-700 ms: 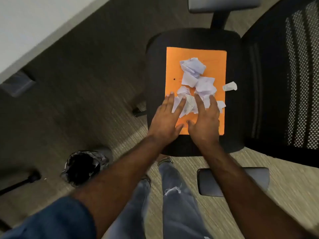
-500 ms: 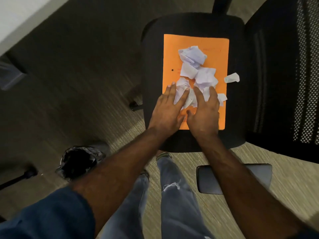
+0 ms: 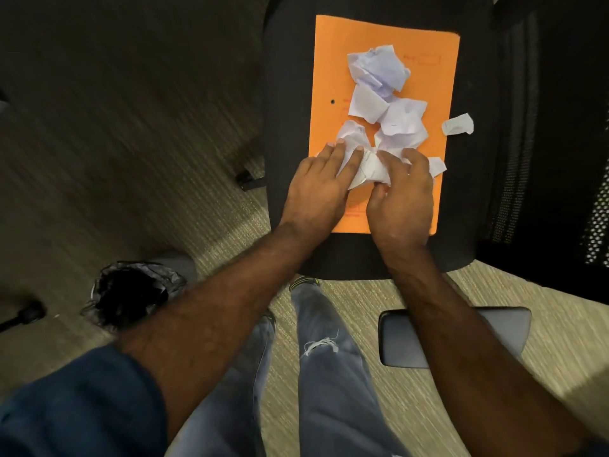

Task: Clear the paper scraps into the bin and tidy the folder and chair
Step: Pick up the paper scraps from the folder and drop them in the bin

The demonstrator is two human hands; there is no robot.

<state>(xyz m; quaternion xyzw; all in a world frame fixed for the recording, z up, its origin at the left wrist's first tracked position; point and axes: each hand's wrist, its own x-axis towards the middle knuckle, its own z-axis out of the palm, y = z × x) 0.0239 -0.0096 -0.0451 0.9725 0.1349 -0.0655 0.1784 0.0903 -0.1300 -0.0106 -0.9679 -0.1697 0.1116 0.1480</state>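
Note:
An orange folder lies flat on the black seat of an office chair. White crumpled paper scraps are piled along its middle, and one scrap lies at the folder's right edge. My left hand rests flat on the near scraps with fingers spread. My right hand curls around a crumpled scrap squeezed between both hands. A small bin with a dark liner stands on the floor at the lower left.
The chair's mesh backrest rises on the right. A grey armrest juts out below the seat, next to my legs in jeans. A chair caster shows left of the seat, another wheel at far left. Carpet covers the floor.
Both hands have drawn together over the near scraps; my right fingers have curled from flat, bunching paper between the hands. The camera has tilted down and closer.

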